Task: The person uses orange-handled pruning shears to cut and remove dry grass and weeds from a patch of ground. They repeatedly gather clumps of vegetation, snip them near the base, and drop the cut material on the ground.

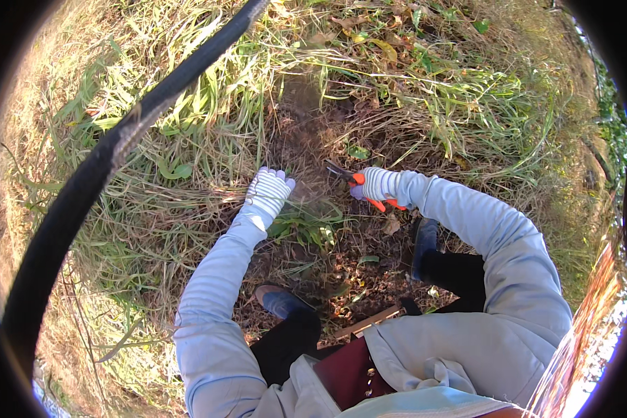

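My left hand [271, 187], in a white and grey striped glove, is lowered into the grass left of the middle; its fingertips touch the dry grass [214, 193], and whether they grip any stems I cannot tell. To its right, my right hand [375, 184], in a matching glove, is closed on pruning shears [359, 179] with orange handles. The dark blades point left, towards my left hand, over brown soil and dry stalks [305, 141]. Low green leaves [305, 224] grow just below and between the two hands.
A thick dark curved bar or strap [99, 162] crosses the upper left, close to the camera. My boots [282, 301] stand on the ground below my hands. A wooden strip [368, 320] lies by my lap. Cut or flattened grass [480, 104] spreads at the upper right.
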